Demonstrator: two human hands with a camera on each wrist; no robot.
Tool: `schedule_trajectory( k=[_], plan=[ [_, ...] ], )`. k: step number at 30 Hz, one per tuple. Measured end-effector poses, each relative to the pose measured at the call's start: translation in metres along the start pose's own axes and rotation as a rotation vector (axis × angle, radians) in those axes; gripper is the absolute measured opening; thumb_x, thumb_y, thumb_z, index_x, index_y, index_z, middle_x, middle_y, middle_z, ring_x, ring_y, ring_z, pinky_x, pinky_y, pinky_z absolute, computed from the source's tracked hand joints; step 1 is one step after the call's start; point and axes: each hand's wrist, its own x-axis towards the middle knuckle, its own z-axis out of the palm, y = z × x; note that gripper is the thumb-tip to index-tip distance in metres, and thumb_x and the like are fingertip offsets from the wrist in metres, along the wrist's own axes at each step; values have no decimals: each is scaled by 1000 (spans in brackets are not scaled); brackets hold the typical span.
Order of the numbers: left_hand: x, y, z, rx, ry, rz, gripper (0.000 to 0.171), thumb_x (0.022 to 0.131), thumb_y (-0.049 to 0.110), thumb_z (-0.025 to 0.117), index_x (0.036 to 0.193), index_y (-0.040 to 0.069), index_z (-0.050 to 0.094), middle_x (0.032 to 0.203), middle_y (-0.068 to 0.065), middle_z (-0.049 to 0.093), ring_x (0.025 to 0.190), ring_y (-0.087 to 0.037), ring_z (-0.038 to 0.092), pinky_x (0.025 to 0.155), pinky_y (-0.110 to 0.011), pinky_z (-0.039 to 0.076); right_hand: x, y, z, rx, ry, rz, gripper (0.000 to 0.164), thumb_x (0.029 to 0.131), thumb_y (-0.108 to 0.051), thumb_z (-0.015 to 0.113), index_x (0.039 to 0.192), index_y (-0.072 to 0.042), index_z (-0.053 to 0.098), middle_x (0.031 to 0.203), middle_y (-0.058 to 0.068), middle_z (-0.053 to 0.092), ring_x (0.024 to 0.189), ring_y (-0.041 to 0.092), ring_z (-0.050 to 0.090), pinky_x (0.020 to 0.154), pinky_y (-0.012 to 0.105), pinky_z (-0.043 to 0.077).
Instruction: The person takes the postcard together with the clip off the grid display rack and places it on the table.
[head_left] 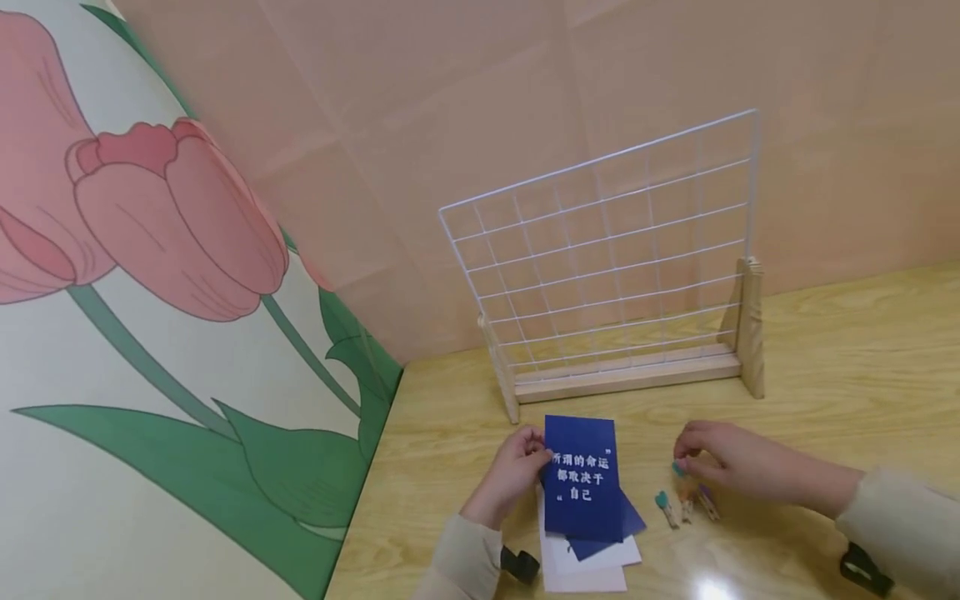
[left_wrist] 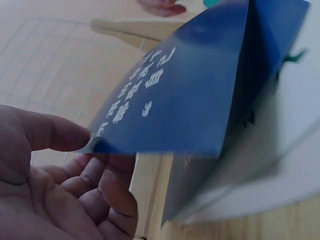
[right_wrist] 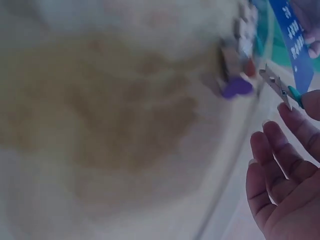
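Observation:
My left hand [head_left: 508,471] pinches a dark blue card [head_left: 583,437] with white Chinese writing by its left edge, thumb on the printed face. In the left wrist view the held card is tilted up over other cards. My right hand [head_left: 723,458] pinches a small wooden clothespin [right_wrist: 278,86] with a teal decoration between thumb and index finger; its other fingers are loosely bent. Just below that hand several more clothespins [head_left: 667,510] lie on the table, with teal, orange and purple decorations.
Beneath the held card lie another blue card [head_left: 632,518] and some pale cards [head_left: 588,579]. Behind them stands a white wire grid rack [head_left: 607,268] on a wooden base [head_left: 630,377]. The wooden table [head_left: 847,367] meets a tulip-patterned surface [head_left: 180,367] at left.

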Motion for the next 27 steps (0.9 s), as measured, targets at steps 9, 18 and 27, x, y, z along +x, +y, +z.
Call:
schedule_trajectory(
  k=[9,18,27],
  plan=[
    [-4,-14,0,74,-33,20,7,98,-3,59,104,1,59,77,1,55,69,-13,53,62,-26,43,-10,9,18,82,37,-143,21,99,-7,67,89,-26,66,93,-20,54,78,-5,50,60,25,48],
    [-3,-20,0,186,-72,-31,4,100,6,60,99,2,62,81,-2,62,71,-14,59,63,-27,45,-12,15,20,118,-26,-118,18,101,-10,65,91,-25,66,93,-20,53,77,-5,49,59,25,47],
    [-3,-18,0,277,-100,-15,10,102,11,60,99,3,64,81,-2,63,69,-15,61,62,-27,46,-13,16,23,-19,-14,-109,14,98,-18,71,90,-28,67,97,-19,54,84,-2,49,65,29,49]
  ],
)
